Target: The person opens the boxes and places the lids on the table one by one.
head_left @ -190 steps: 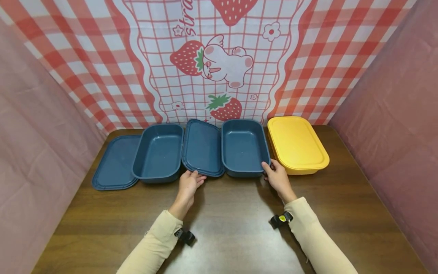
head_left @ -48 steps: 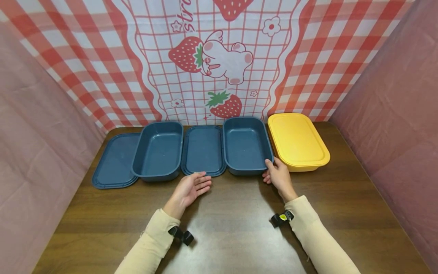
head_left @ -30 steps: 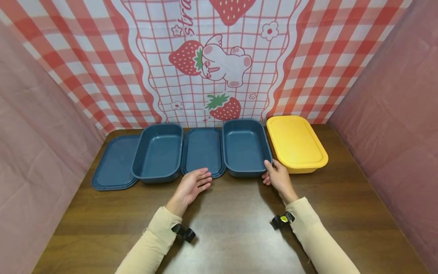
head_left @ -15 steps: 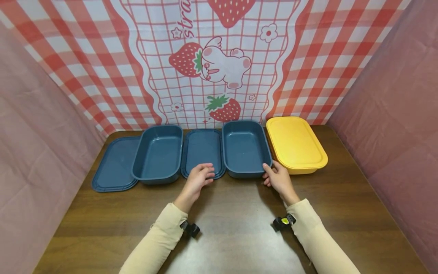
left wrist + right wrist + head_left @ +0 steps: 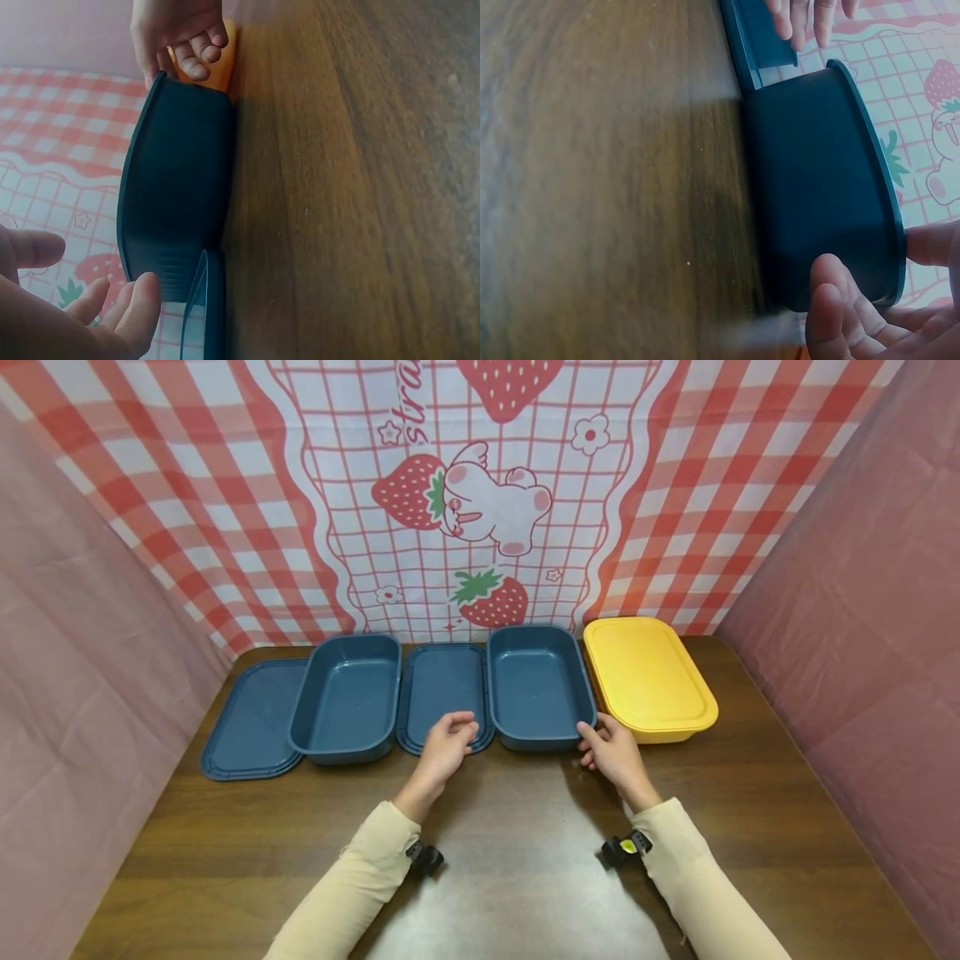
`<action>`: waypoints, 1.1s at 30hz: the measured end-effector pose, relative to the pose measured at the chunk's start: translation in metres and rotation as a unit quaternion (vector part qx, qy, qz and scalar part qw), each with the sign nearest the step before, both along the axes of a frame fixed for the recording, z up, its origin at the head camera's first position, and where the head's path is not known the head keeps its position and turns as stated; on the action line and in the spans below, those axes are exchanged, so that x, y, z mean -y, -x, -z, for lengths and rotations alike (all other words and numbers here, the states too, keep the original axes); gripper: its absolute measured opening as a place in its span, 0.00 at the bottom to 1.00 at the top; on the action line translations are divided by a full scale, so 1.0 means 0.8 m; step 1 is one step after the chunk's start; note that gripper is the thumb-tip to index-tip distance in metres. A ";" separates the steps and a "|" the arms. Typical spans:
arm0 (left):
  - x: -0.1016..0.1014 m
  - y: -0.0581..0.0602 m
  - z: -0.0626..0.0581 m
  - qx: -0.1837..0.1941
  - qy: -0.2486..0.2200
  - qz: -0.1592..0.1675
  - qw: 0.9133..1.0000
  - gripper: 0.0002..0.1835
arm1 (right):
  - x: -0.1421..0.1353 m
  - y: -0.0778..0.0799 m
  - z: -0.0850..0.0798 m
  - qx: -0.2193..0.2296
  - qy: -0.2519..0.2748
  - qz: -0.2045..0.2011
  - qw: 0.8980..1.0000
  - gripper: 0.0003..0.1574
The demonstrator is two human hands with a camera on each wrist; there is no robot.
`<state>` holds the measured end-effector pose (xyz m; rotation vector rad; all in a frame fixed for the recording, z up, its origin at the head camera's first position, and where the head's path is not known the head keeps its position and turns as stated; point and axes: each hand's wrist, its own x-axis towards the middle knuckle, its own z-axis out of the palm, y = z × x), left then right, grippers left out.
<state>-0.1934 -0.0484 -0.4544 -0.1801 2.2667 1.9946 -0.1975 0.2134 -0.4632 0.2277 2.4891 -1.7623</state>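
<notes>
Half curled, empty left hand (image 5: 447, 743) above middle lid (image 5: 444, 681); right hand (image 5: 612, 753) pinches blue box (image 5: 538, 689).

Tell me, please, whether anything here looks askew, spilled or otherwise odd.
Only the patterned backdrop looks odd: its lettering and cartoon figure lie sideways, as if hung turned. Both blue containers show no spill or damage.

Inner lid (image 5: 442, 681) sits mid-table (image 5: 487, 877), open food container (image 5: 347, 697) at its nine o'clock, outer lid (image 5: 255, 718) beyond; at three, second open container (image 5: 540, 685), then lidded container (image 5: 651, 675); cloth backdrop (image 5: 502, 510) at twelve.
</notes>
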 end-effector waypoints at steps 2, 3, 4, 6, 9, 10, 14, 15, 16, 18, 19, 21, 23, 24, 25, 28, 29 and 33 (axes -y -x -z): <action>-0.002 0.001 0.001 -0.009 0.010 0.000 1.000 0.22 | 0.000 0.000 -0.001 0.000 -0.002 0.000 1.000 0.38; -0.003 0.001 0.001 -0.013 0.016 0.000 1.000 0.22 | 0.000 -0.001 -0.001 0.001 -0.004 -0.001 1.000 0.38; -0.004 0.001 0.001 -0.017 0.022 0.000 1.000 0.22 | -0.001 -0.001 -0.001 0.001 -0.007 -0.001 1.000 0.38; -0.006 0.001 0.000 -0.023 0.036 -0.002 0.999 0.22 | -0.001 -0.002 -0.002 0.000 -0.012 -0.001 1.000 0.37; -0.009 0.001 -0.001 -0.036 0.064 -0.006 0.997 0.23 | -0.002 -0.004 -0.005 0.000 -0.025 -0.002 1.000 0.37; -0.010 0.001 -0.002 -0.041 0.073 -0.008 0.996 0.23 | -0.002 -0.004 -0.005 -0.001 -0.028 -0.001 1.000 0.36; -0.014 0.001 -0.004 -0.059 0.104 -0.017 0.993 0.22 | -0.005 -0.006 -0.008 -0.004 -0.039 0.000 0.999 0.34; -0.015 0.001 -0.004 -0.063 0.109 -0.019 0.992 0.22 | -0.005 -0.006 -0.008 -0.006 -0.041 0.000 0.999 0.33; -0.016 0.001 -0.005 -0.065 0.111 -0.021 0.991 0.22 | -0.006 -0.007 -0.008 -0.008 -0.043 0.001 0.999 0.33; -0.017 0.001 -0.005 -0.073 0.121 -0.022 0.990 0.22 | -0.006 -0.008 -0.009 -0.017 -0.050 -0.002 0.999 0.32; -0.018 0.000 -0.005 -0.076 0.123 -0.022 0.989 0.22 | -0.007 -0.009 -0.009 -0.022 -0.052 -0.003 0.998 0.32; -0.020 0.000 -0.005 -0.082 0.127 -0.023 0.988 0.21 | -0.007 -0.010 -0.010 -0.033 -0.055 -0.001 0.998 0.31; -0.021 0.000 -0.006 -0.092 0.130 -0.024 0.987 0.21 | -0.009 -0.011 -0.010 -0.041 -0.060 -0.001 0.997 0.30; -0.022 0.000 -0.006 -0.097 0.130 -0.024 0.986 0.20 | -0.010 -0.011 -0.011 -0.040 -0.061 0.002 0.997 0.29; -0.023 0.000 -0.007 -0.102 0.128 -0.025 0.986 0.20 | -0.011 -0.011 -0.012 -0.041 -0.063 0.004 0.997 0.28; -0.026 0.000 -0.009 -0.123 0.129 -0.027 0.984 0.20 | -0.015 -0.011 -0.016 -0.036 -0.073 0.005 0.997 0.28; -0.027 0.000 -0.010 -0.130 0.129 -0.028 0.983 0.20 | -0.016 -0.011 -0.018 -0.036 -0.078 0.004 0.996 0.28; -0.032 0.000 -0.013 -0.151 0.135 -0.034 0.979 0.19 | -0.020 -0.011 -0.023 -0.041 -0.095 -0.001 0.995 0.29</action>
